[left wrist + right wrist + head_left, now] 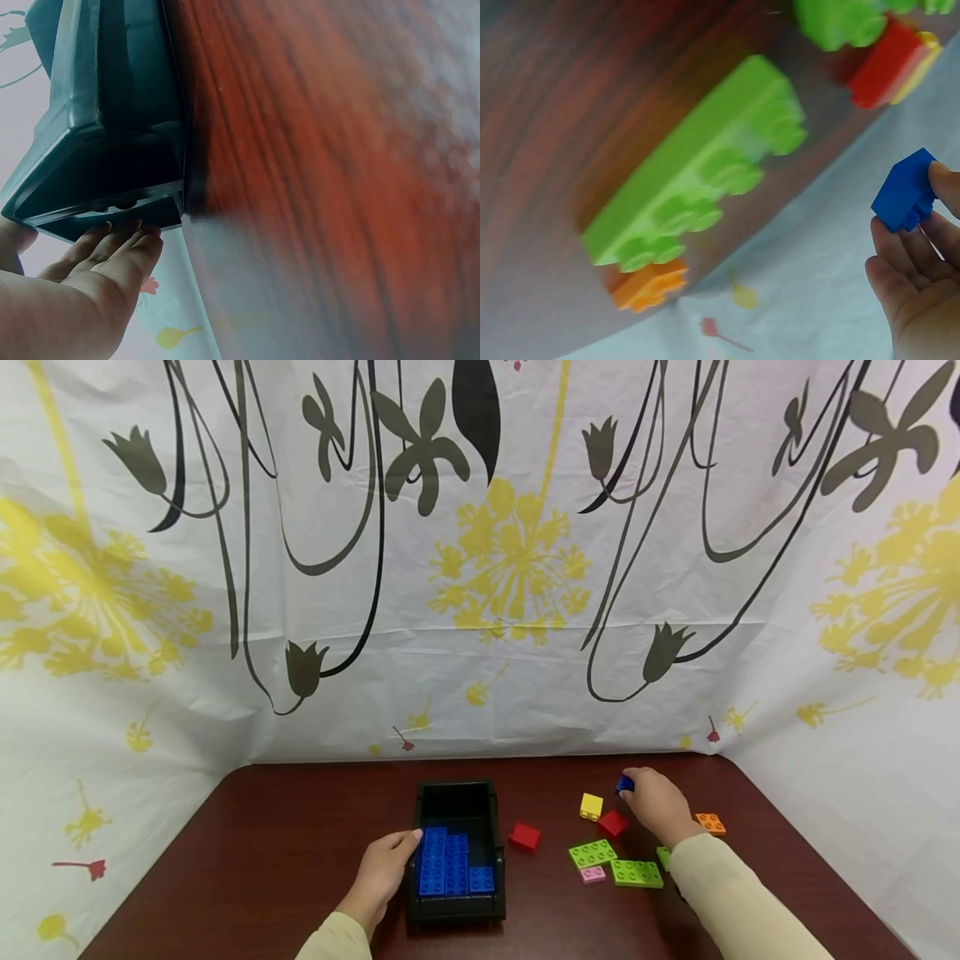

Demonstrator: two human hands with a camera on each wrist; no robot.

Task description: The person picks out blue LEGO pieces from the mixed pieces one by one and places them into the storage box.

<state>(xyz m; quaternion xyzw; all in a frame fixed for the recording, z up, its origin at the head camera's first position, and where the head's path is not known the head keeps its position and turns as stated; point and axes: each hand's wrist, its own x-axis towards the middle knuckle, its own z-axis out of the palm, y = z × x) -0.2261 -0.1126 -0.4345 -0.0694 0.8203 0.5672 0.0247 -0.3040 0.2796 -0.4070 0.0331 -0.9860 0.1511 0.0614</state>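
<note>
A black bin (456, 906) on the dark wooden table holds several blue bricks (448, 862). My left hand (384, 870) rests against the bin's left wall with straight fingers (120, 244) on the bin (105, 112). Further right, my right hand (654, 802) pinches a small blue brick (624, 785) at its fingertips, just above the table. In the right wrist view the blue brick (904, 191) sits between fingertip and thumb of the right hand (919, 262).
Loose bricks lie around the right hand: yellow (591, 806), red (612, 823), another red (524, 837), two green plates (592, 853) (637, 873), pink (592, 874), orange (709, 823). A floral sheet (480, 568) walls the table on three sides.
</note>
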